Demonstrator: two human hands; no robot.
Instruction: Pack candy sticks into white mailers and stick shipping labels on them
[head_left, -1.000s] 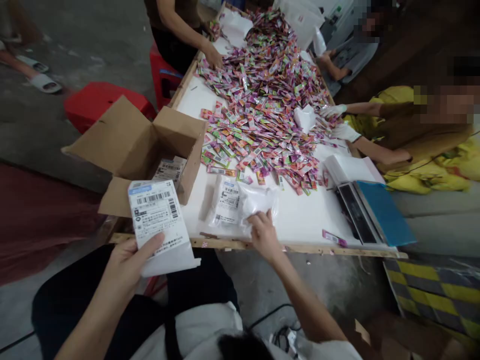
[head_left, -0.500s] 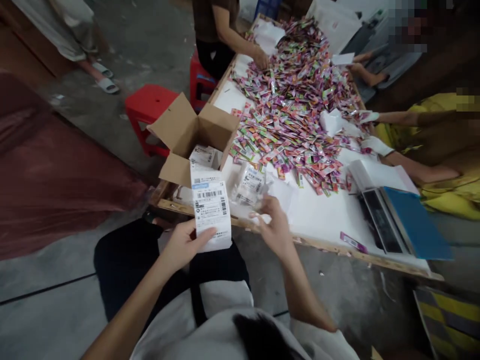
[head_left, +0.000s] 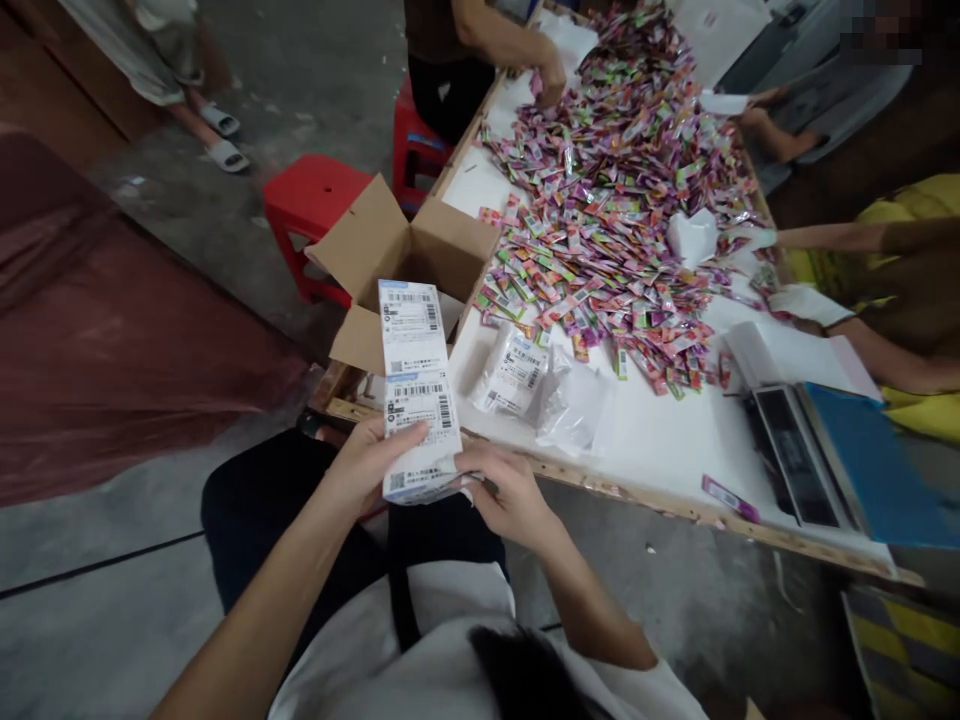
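So, there's the label strip (head_left: 417, 395), held up in front of the tabletop's (head_left: 660, 450) near left corner, its lower end hard to read where the hands cover it. The left hand (head_left: 365, 462) has it clamped, thumb across the printed face, the other fingers lost behind. The right hand (head_left: 510, 495) touches the strip's lower right corner, but its fingertips are partly hidden, and I can't tell whether they're pinched on it. The upper label blocks my view into the cardboard box (head_left: 454, 238) at that same near left corner.

White tabletop, wooden edging, grey floor (head_left: 300, 90) below, and a red stool (head_left: 315, 195) off the left edge. Further left, a dark red cover (head_left: 150, 330) runs out of view. A co-worker's arm (head_left: 510, 45) reaches over the left edge, a gloved hand (head_left: 810, 305) over the right.

Just inside the near edge, a labelled parcel (head_left: 514, 370) lies against a white bag (head_left: 568, 405), contents unclear. Beyond them, a great heap of sachets (head_left: 607, 240) spreads toward the far end. One lone purple sachet (head_left: 729, 498) sits by the near edge, just beside a flat dark device (head_left: 796, 455) and a blue panel (head_left: 870, 465) toward the near right corner.
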